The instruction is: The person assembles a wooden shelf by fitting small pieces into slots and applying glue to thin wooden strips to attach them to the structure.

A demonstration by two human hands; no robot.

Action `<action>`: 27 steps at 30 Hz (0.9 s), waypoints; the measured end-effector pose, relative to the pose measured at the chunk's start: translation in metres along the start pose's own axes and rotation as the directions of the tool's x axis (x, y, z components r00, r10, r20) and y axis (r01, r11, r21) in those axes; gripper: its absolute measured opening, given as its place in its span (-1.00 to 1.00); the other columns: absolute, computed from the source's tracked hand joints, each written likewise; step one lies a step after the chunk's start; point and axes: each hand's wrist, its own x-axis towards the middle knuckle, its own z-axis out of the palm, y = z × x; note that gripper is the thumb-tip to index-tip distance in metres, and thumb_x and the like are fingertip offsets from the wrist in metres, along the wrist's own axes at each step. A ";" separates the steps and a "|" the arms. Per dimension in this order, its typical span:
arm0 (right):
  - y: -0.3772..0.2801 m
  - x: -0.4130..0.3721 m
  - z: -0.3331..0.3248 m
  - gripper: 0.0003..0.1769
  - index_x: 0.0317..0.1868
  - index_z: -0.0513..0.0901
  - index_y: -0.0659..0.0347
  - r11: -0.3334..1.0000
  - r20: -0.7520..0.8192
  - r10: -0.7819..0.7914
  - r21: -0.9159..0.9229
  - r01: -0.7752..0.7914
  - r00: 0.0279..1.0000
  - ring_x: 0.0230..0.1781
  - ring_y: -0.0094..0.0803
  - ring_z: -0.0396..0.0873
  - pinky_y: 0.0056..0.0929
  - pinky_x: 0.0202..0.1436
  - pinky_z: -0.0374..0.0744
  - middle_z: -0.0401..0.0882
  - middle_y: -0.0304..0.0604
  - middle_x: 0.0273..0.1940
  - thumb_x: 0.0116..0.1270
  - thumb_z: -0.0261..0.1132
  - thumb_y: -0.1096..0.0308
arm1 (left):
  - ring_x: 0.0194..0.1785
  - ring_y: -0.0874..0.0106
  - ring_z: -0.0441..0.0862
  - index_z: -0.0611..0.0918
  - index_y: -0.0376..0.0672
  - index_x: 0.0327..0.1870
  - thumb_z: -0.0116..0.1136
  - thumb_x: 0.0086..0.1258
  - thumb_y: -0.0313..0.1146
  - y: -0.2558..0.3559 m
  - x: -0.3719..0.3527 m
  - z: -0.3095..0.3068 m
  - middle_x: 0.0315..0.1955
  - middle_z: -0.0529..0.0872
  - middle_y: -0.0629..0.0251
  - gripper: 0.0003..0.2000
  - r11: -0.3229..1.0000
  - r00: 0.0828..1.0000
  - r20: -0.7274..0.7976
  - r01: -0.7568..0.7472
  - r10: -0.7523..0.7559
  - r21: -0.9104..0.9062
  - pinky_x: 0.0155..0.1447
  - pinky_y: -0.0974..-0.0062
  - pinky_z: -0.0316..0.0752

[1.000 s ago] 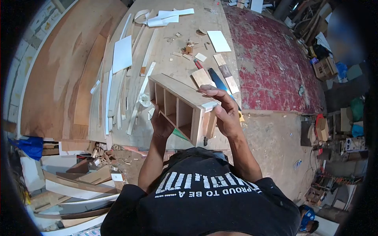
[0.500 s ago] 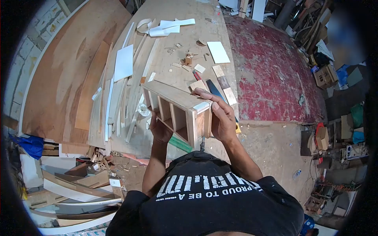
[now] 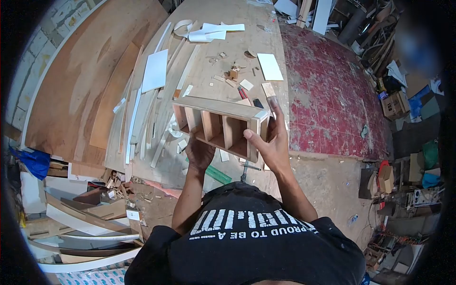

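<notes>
A small wooden shelf box [image 3: 217, 108], split by upright dividers into several open compartments, is held above the workbench with its open face toward me. My left hand [image 3: 199, 153] supports it from below near the left part, its fingers partly hidden beneath. Around the right end wraps my right hand [image 3: 275, 147], thumb on the front edge and fingers along the far side. Under the box, a green tube-like piece [image 3: 218, 175] lies on the bench, close to a metal clamp-like tool [image 3: 246, 170].
The plywood workbench [image 3: 228, 12] carries white panels [image 3: 155, 70] [image 3: 270, 67], long wood strips [image 3: 186, 71], curled white strips [image 3: 209, 32] and small offcuts [image 3: 233, 72]. Curved wood pieces [image 3: 85, 218] pile up at lower left. Red tiled floor [image 3: 323, 95] lies right of the bench.
The shelf box has turned to lie more level, showing its compartments more fully. My right hand has shifted from its top corner to grip the right end, thumb now in front.
</notes>
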 end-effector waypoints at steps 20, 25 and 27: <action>0.024 -0.014 -0.025 -0.25 0.25 0.45 0.31 0.967 0.228 0.031 0.240 -0.087 0.973 0.24 -0.31 0.50 -0.25 0.44 0.34 0.57 -0.09 0.14 0.06 0.61 0.42 | 0.41 0.18 0.48 0.39 -0.16 0.45 0.43 0.26 -0.09 0.061 -0.020 0.008 0.34 0.55 0.16 -0.24 0.985 0.999 0.020 -0.052 0.050 0.163 0.47 0.11 0.43; 0.063 -0.019 -0.026 -0.18 0.38 0.39 0.36 0.931 0.264 0.104 0.315 -0.187 0.959 0.36 -0.28 0.40 -0.25 0.49 0.30 0.48 -0.05 0.28 0.15 0.57 0.34 | 0.17 0.25 0.68 0.49 -0.14 0.35 0.47 0.23 -0.19 0.102 -0.024 0.009 0.16 0.68 0.24 -0.34 0.954 1.000 -0.027 0.013 -0.005 0.301 0.26 0.20 0.63; 0.074 -0.021 -0.023 -0.18 0.46 0.34 0.38 0.921 0.228 0.112 0.341 -0.187 0.967 0.42 -0.27 0.34 -0.26 0.50 0.28 0.40 -0.02 0.38 0.31 0.49 0.22 | 0.10 0.29 0.72 0.46 -0.07 0.37 0.40 0.29 -0.35 0.104 -0.029 0.023 0.08 0.71 0.28 -0.40 0.922 0.996 -0.038 -0.059 0.080 0.384 0.17 0.23 0.67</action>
